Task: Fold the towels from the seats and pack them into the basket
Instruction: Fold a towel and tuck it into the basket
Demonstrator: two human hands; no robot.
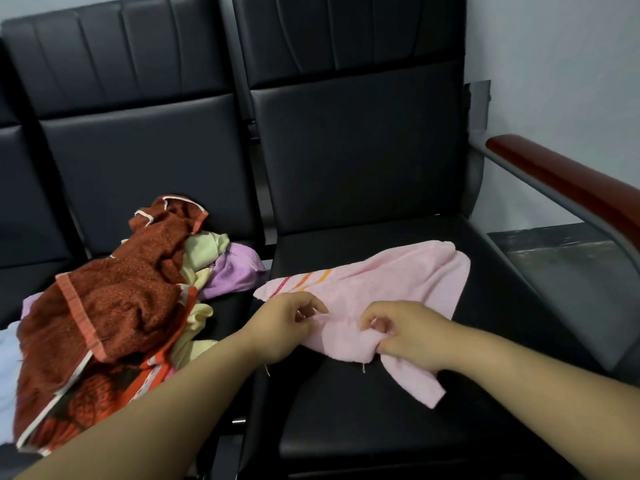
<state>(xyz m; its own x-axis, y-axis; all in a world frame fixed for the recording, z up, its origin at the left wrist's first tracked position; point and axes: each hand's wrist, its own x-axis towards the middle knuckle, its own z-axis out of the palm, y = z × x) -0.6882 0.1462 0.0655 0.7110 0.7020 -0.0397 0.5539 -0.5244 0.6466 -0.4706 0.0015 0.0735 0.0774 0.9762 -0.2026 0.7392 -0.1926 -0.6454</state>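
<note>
Black padded seats stand in a row against a pale grey wall [554,64], seen from the head camera looking down. The end seat [363,427], the one with a red-brown wooden armrest [561,181] along its right side, serves as the landmark.

A pink towel [408,278] lies crumpled across the front half of that seat's cushion. It has thin red and orange stripes near its left end, and one corner trails toward the front edge. Both bare forearms reach in over the seat from the near side. The left hand [287,327] sits at the towel's left part, its fingers curled and pinching the cloth at the near edge. The right hand [412,334] is just beside it, at the middle of the towel, with thumb and fingers closed on a bunched fold of pink cloth.

On the neighbouring cushion, left of the end seat, unfolded towels lie in a heap. A large rust-red towel [121,296] with paler orange borders is on top, a pale yellow towel [204,249] pokes out beneath it, and a lilac towel [235,268] lies nearest the gap between the two seats. Farther left still, a light blue cloth [7,368] shows at the edge of the picture.
</note>
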